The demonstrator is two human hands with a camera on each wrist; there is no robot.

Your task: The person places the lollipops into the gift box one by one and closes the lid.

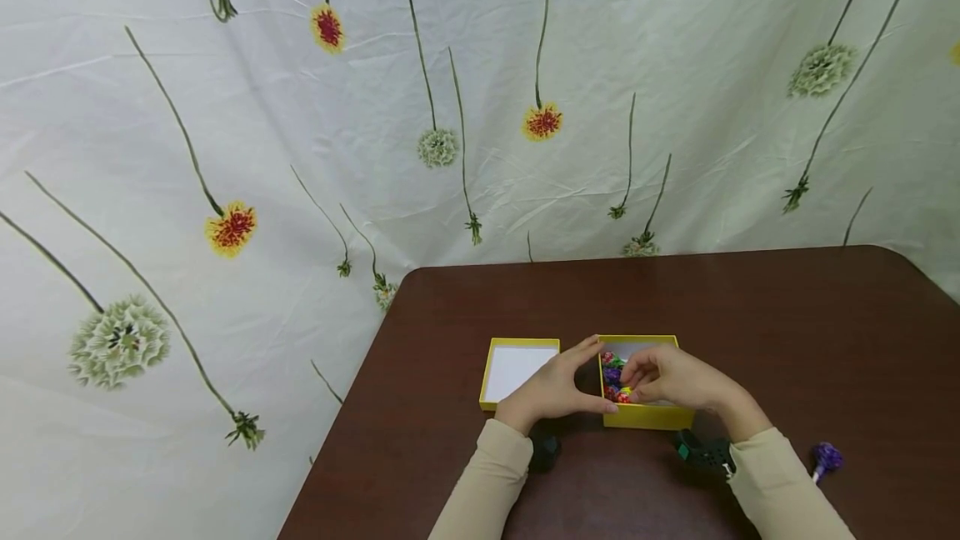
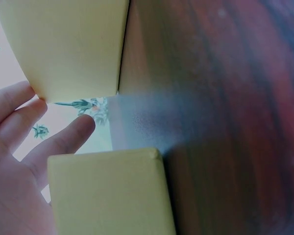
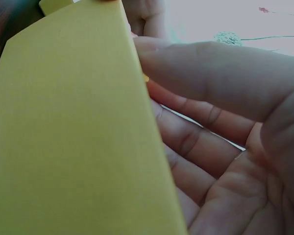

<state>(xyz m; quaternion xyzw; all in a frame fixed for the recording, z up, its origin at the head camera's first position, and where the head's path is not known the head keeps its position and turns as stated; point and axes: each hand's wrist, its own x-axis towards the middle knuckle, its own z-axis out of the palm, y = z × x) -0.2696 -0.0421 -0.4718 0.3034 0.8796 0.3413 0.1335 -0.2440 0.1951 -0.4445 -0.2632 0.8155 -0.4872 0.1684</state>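
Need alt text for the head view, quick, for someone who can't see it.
Two hands work at an open yellow box of colourful small pieces on a dark wooden table: left hand at its side, right hand reaching inside. Its lid lies alongside.

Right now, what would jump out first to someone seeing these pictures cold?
Probably the yellow box near the front of the dark brown table, with bright little candies inside and two hands at it: the left hand at its left side, the right hand over its opening. Just left sits a second, shallower yellow tray with a white bottom, and behind everything hangs a flowered cloth.
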